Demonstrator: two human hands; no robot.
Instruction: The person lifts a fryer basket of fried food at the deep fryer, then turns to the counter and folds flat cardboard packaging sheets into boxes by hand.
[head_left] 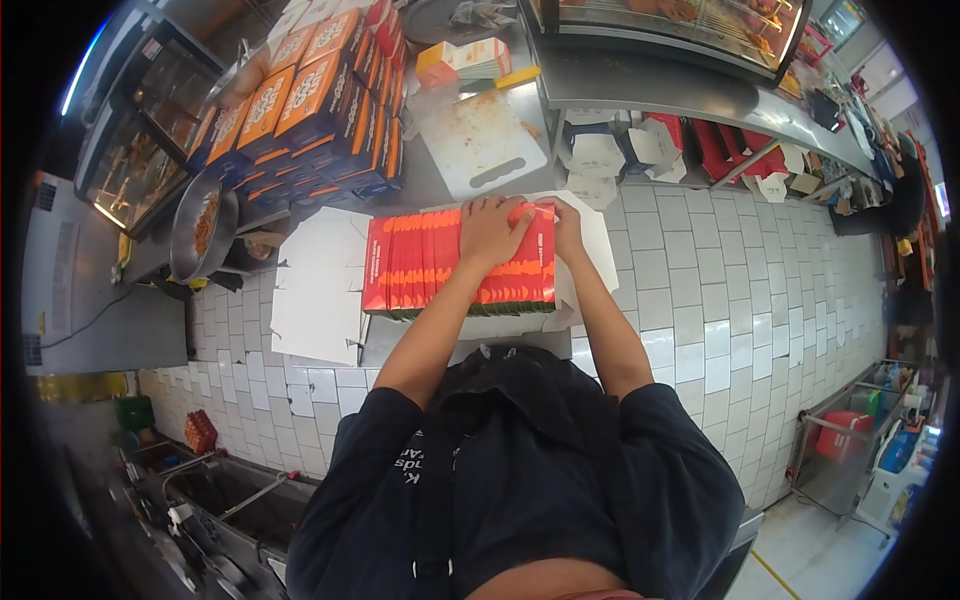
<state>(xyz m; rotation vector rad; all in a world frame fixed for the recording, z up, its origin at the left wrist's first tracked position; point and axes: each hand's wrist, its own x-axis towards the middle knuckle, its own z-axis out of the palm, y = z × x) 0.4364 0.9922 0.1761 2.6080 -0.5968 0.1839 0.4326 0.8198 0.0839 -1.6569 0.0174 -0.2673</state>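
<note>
A tight row of red and orange folded cartons (415,262) stands on edge in front of me, with open white cardboard flaps (318,285) on both sides. My left hand (492,232) lies across the top of the row towards its right end, fingers spread and thumb pointing right. At the far right corner, my right hand (566,228) curls round the end of the cartons. Its fingertips are partly hidden behind them.
Orange and blue boxes (300,110) are stacked at the back left, beside a metal pan (205,225) of food. Behind the cartons lies a white cutting board (485,140) with a yellow-handled tool (515,78). A steel counter (660,95) runs along the back right.
</note>
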